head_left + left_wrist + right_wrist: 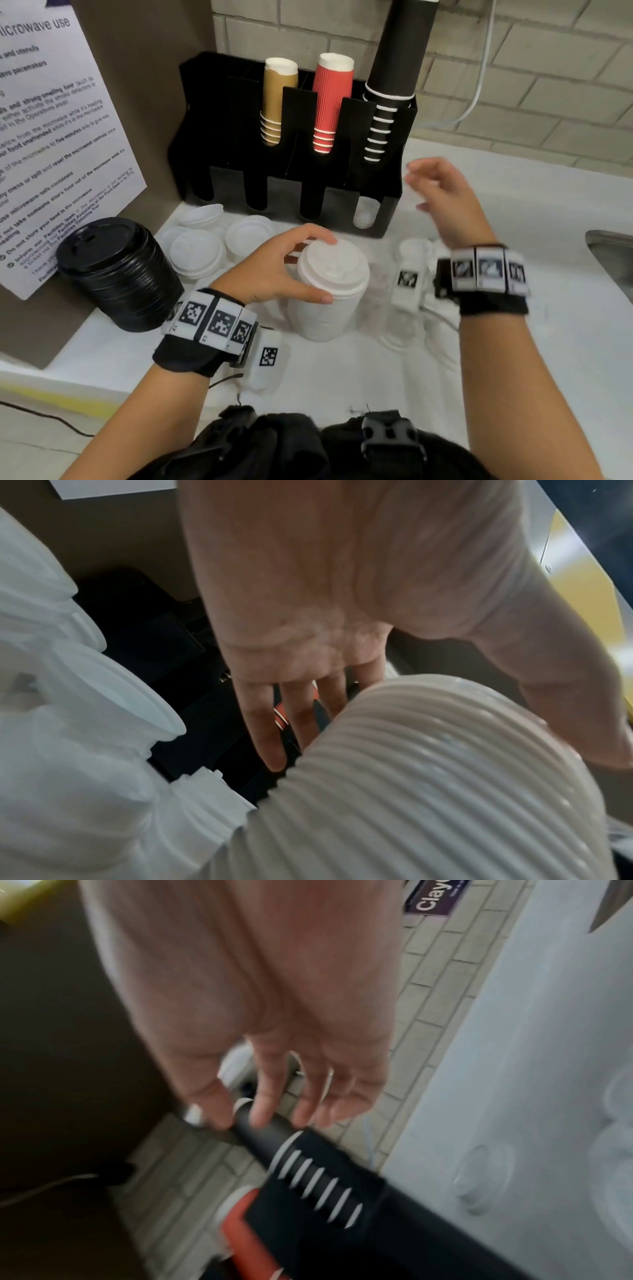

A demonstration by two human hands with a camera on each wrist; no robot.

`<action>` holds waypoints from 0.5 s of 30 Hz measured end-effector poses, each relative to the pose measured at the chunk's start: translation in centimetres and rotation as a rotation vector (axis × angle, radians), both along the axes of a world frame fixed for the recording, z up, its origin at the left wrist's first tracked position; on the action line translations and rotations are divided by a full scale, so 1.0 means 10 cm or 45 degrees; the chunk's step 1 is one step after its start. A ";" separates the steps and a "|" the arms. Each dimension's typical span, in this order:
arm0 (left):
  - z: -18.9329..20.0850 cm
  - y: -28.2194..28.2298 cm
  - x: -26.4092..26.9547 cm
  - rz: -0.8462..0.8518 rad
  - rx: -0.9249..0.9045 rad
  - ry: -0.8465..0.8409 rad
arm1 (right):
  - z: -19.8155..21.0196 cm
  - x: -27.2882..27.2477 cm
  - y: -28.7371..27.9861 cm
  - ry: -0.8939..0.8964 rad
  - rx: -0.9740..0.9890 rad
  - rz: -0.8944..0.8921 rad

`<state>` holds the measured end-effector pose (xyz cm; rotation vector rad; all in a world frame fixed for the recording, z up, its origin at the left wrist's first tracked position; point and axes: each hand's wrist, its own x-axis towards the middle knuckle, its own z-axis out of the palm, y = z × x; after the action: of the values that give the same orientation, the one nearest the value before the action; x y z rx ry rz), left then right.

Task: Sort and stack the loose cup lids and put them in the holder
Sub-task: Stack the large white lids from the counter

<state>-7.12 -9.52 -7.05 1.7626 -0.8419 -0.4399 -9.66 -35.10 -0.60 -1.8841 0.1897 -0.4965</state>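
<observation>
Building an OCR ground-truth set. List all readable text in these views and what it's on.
"microwave use": heading of the white notice on the brown panel, first letter cut off.
"Do not store your food in the microwave": bold line lower on that notice; its smaller print is too blurred to read reliably.
"Clay": start of a word cut by the frame edge, on the purple sign on the tiled wall.
Wristband markers: patterns, no words.

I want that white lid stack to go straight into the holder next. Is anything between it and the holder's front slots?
Nothing visible does: the white lid stack, gripped by the left hand, faces bare counter before the holder. Loose white lids lie off left.
</observation>
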 end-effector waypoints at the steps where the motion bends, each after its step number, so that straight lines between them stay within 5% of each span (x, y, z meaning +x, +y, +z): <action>1: 0.02 0.00 0.00 -0.002 0.002 0.007 | -0.01 0.19 -0.16 0.067 0.031 -0.153; 3: 0.07 -0.01 -0.01 0.006 -0.015 0.032 | -0.05 0.59 -0.45 0.376 -0.081 -0.237; 6: 0.09 -0.03 -0.01 0.009 -0.020 0.052 | -0.26 1.10 -0.77 0.907 -0.666 -0.121; 8: 0.10 -0.02 -0.02 0.012 -0.005 0.045 | -0.37 1.26 -0.81 1.021 -1.115 -0.006; 15: 0.13 -0.02 -0.03 0.020 0.034 0.012 | -0.66 1.54 -0.96 1.192 -1.505 0.087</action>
<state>-7.38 -9.71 -5.74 1.7895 -0.8180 -0.4504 5.76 -44.70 -7.18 -3.1576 0.5125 0.5193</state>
